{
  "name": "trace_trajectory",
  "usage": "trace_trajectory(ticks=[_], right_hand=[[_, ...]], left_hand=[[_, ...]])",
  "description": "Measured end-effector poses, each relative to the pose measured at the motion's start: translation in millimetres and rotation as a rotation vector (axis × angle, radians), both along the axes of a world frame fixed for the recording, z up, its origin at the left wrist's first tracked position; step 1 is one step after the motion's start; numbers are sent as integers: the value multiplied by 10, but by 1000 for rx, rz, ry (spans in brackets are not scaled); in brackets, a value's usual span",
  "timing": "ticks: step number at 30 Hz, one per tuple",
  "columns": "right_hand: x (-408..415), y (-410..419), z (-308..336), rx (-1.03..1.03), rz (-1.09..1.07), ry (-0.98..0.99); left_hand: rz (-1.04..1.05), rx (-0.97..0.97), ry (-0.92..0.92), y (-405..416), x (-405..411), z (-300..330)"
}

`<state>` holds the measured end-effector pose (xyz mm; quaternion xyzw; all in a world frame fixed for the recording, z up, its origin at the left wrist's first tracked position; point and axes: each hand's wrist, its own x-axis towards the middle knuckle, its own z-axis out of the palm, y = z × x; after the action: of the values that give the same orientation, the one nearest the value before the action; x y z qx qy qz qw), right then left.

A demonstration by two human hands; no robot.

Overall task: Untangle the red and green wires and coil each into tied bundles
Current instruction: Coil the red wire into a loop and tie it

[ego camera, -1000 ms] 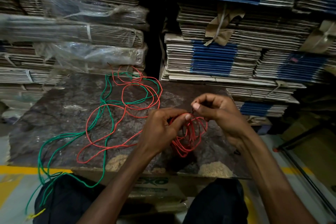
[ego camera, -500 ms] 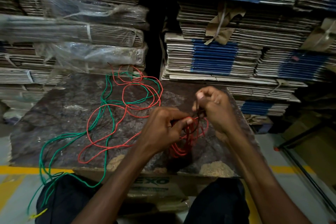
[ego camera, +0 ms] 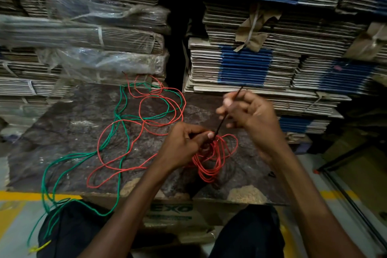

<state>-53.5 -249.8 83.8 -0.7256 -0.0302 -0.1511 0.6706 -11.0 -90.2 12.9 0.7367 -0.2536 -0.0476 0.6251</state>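
A: Where is everything right now?

B: The left hand [ego camera: 184, 144] pinches the top of a red coil [ego camera: 213, 157], fingers curled tight on the gathered loops just above the board [ego camera: 69, 132]. The right hand [ego camera: 249, 111] is raised, up and to the right, with thumb and fingers closed on a thin black tie [ego camera: 225, 116] that runs taut down to the coil.

A: And the rest of the wire?

B: The red wire [ego camera: 117, 165] sprawls in loose loops over the left half of the board and joins the coil under the left wrist. The green wire [ego camera: 117, 130] crosses it at several places, runs off the near edge and hangs over the person's dark trouser leg [ego camera: 69, 234] toward the floor.

A: So what could go wrong?

B: I'd say the tie is being cinched while much of the red is not yet wound in. If it locks now, that bundle is short and has to be reopened. A hard pull could also slide the tie off the loops, since only a pinch holds them; the coil would then spring open.

A: Anything with the green?

B: Dragging the red tail in could pull the green along where they cross and tighten the tangle. The hanging end may snag at the knee.
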Motion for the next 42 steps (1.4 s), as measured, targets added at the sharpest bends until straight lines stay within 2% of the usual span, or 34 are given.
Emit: trace_trajectory(ticks=[5,10,15,19,23,26,31,39,42], right_hand=[[-10,-46,-253,-165,96,44],[24,-31,-343,-139,-34,-9],[57,23,-394,-112,-123,-41],[45,61,-391,-70,-146,-54],[61,71,-387,-215,-168,-118],[54,74,-343,-224,-164,-142],[-52,91,-310,-244,-149,-199],[74,-13,-270,-168,-173,-147],[102,-11,-290,-151,-163,-109]], left_hand=[[-12,-35,-25,35,16,9],[-88,-123,60,18,5,0],[-183,-93,21,23,-24,14],[-249,-23,-16,80,-11,36],[-249,66,-39,74,18,50],[-185,152,-47,60,59,22],[-79,136,19,64,98,53],[-243,264,-163,35,-116,200],[-203,368,-227,27,-99,166]])
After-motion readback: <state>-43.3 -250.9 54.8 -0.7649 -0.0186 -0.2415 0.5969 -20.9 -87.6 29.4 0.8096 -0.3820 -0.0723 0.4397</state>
